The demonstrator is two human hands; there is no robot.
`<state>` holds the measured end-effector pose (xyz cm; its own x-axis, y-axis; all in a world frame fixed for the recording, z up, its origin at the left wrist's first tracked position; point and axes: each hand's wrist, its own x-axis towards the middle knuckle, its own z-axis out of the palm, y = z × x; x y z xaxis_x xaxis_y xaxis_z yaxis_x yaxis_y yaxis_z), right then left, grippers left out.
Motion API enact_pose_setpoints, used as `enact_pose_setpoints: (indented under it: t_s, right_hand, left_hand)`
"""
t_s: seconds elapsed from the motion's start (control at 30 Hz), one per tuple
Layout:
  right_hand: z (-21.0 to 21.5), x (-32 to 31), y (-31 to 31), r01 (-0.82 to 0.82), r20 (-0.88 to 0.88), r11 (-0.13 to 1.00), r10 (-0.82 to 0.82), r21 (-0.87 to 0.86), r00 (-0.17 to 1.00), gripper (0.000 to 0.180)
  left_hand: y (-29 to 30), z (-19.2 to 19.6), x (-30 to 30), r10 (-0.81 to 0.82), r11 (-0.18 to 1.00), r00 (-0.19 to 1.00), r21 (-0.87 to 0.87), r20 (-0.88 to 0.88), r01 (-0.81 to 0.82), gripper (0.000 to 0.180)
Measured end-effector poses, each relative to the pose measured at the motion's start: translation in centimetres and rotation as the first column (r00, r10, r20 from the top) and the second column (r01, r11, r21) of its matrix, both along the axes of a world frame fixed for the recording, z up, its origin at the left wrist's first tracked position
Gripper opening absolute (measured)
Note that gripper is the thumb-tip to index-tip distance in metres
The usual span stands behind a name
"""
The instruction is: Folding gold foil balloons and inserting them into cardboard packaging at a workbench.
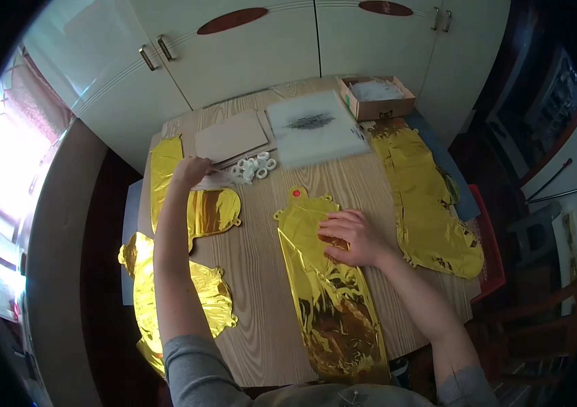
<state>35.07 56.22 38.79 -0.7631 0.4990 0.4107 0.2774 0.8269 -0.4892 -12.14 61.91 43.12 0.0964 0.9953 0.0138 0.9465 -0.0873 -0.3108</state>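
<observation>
**Stage in hand (as judged):** flat foil pieces are being handled one at a time on the round light-wood table (261, 285).

1. L side: two flat gold foil balloons (210, 210) are lying at the table's L edge, one partly overhanging it.
2. The left hand (190, 171) is being held out at the far L of the table, fingers curled over a thin clear plastic piece (219, 180). Grip state: cannot be told; contact is hidden by the knuckles.
3. Just beside that piece, a cluster of small white rings (256, 167) is lying. Behind it: a tan cardboard sheet (231, 136) and a stack of clear plastic bags (315, 129).
4. Centre: a long gold foil balloon w/ a red-dotted tab (325, 298) is being pressed flat near its top end by the right hand (353, 237). Palm down, fingers spread wide, nothing enclosed.
5. R side: another crumpled gold foil balloon (431, 210) is lying apart; an open brown cardboard box (376, 98) is standing behind it.

**Next move calls for (judgement):** a firm pinch on the clear piece, w/ the centre balloon being kept steady so the slippery foil is not being dragged.
</observation>
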Motion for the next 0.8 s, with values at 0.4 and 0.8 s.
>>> enact_pose_setpoints:
  t_s: [0.4, 0.8]
  right_hand:
    - [-0.3, 0.1, 0.2, 0.013, 0.008, 1.000, -0.013, 0.010, 1.000, 0.036]
    - [-1.0, 0.2, 0.1, 0.051, -0.084, 0.998, -0.047, 0.044, 0.995, 0.034]
  left_hand:
    - [-3.9, -0.5, -3.4, -0.267, 0.933, 0.918, 0.160, -0.294, 0.323, 0.009]
    - [-11.1, 9.0, 2.5, 0.036, 0.820, 0.995, 0.572, -0.098, 0.027, 0.008]
